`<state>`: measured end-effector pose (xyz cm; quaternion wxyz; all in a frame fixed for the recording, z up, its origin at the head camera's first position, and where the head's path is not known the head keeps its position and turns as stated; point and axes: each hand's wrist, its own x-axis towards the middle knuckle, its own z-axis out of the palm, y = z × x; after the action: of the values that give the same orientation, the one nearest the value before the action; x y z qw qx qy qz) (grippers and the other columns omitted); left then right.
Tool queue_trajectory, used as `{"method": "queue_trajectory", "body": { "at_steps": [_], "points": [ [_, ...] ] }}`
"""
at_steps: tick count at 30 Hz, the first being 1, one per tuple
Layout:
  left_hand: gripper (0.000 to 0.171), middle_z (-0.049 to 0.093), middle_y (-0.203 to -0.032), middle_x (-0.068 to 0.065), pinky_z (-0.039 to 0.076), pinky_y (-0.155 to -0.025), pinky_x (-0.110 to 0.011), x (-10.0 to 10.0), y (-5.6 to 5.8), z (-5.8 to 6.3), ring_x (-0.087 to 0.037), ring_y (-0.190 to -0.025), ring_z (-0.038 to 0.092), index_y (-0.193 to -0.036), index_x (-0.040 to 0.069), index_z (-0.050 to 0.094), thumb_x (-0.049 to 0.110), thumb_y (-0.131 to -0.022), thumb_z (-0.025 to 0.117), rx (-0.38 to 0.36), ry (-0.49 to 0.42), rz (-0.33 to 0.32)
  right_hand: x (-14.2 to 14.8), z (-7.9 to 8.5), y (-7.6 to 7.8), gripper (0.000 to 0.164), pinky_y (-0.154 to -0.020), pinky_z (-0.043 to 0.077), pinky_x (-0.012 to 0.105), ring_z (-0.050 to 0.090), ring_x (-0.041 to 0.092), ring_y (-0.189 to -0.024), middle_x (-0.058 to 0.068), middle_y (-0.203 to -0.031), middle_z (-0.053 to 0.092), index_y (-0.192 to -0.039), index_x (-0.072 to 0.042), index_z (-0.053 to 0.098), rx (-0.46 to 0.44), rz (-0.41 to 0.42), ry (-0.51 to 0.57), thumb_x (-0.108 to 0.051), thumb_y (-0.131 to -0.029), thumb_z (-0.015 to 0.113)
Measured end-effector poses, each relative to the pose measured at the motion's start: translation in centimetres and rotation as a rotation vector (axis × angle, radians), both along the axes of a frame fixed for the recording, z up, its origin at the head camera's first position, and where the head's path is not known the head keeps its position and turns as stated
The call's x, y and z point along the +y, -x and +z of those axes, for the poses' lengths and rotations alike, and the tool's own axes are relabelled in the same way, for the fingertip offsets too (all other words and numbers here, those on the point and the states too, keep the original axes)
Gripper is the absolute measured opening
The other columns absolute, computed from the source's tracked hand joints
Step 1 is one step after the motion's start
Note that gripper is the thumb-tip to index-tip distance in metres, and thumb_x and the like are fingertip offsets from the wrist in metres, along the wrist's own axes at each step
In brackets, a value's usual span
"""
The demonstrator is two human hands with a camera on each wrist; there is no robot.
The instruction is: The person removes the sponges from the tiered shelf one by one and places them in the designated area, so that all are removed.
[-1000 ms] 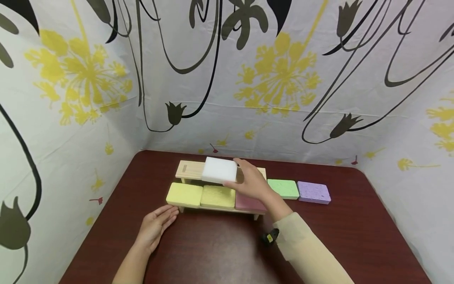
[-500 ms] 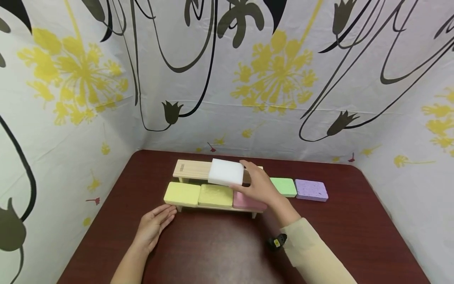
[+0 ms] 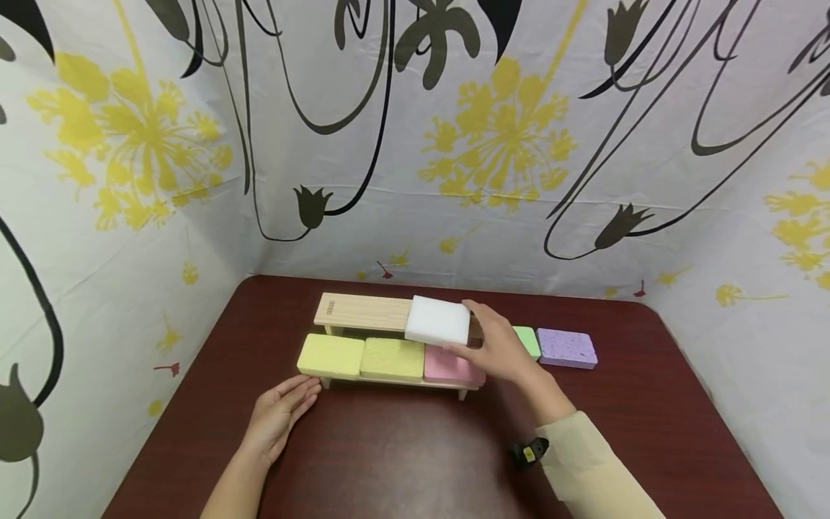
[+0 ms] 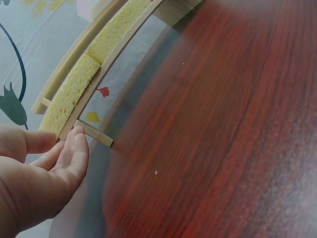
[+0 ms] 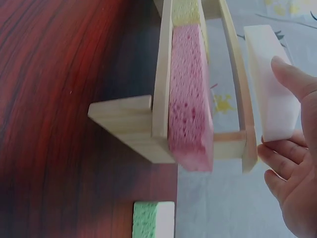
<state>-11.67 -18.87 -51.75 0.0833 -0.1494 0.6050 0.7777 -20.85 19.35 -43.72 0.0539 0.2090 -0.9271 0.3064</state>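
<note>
My right hand [image 3: 496, 342] grips a white block-shaped sponge [image 3: 437, 321] between thumb and fingers, over the right part of the upper board of a two-step wooden rack [image 3: 363, 311]. In the right wrist view the white sponge [image 5: 270, 84] stands close to the upper board's edge. My left hand [image 3: 275, 414] is at the left end of the lower step, its thumb at the yellow sponge's corner and its fingertips [image 4: 78, 133] by the rack's leg. Two yellow sponges [image 3: 331, 355] and a pink sponge [image 3: 454, 366] lie side by side on that lower step.
Right of the rack, a green sponge [image 3: 528, 342], partly hidden behind my right hand, and a purple sponge [image 3: 567, 348] lie on the dark red-brown table [image 3: 389, 447]. A flower-patterned cloth [image 3: 506, 238] hangs behind and beside the table.
My right hand has carried the white sponge rightward along the upper board, uncovering more of its left part. The left hand has stayed at the rack's left end. The head view has shifted slightly.
</note>
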Motion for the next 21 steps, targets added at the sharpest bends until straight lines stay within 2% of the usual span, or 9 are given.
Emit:
{"method": "queue_trajectory", "body": {
  "at_steps": [9, 16, 21],
  "points": [
    [0.043, 0.045, -0.146, -0.032, 0.05, -0.106, -0.03, 0.2, 0.0, 0.1, -0.014, -0.116, 0.063, -0.147, -0.014, 0.037, 0.003, -0.108, 0.044, 0.005, 0.008, 0.0, 2.1, -0.3, -0.2, 0.09, -0.109, 0.045, 0.055, 0.05, 0.035, -0.133, 0.02, -0.144, 0.053, -0.149, -0.001, 0.044, 0.044, 0.003, 0.016, -0.042, -0.08, 0.086],
    [0.044, 0.045, -0.147, -0.031, 0.049, -0.107, -0.031, 0.3, -0.1, 0.1, -0.01, -0.113, 0.064, -0.148, -0.013, 0.037, 0.003, -0.108, 0.044, 0.011, 0.007, -0.004, 3.6, -0.7, -0.4, 0.086, -0.103, 0.05, 0.055, 0.057, 0.037, -0.123, 0.021, -0.138, 0.057, -0.145, 0.0, 0.049, 0.107, 0.01, 0.049, -0.037, -0.078, 0.089],
    [0.044, 0.045, -0.147, -0.031, 0.049, -0.107, -0.03, 0.3, -0.1, 0.2, -0.011, -0.114, 0.064, -0.148, -0.013, 0.036, 0.002, -0.108, 0.043, 0.01, 0.009, -0.005, 4.6, -1.0, -0.7, 0.086, -0.1, 0.05, 0.052, 0.058, 0.033, -0.12, 0.02, -0.137, 0.058, -0.144, 0.001, 0.049, 0.114, 0.007, 0.061, -0.036, -0.078, 0.089]
  ]
}}
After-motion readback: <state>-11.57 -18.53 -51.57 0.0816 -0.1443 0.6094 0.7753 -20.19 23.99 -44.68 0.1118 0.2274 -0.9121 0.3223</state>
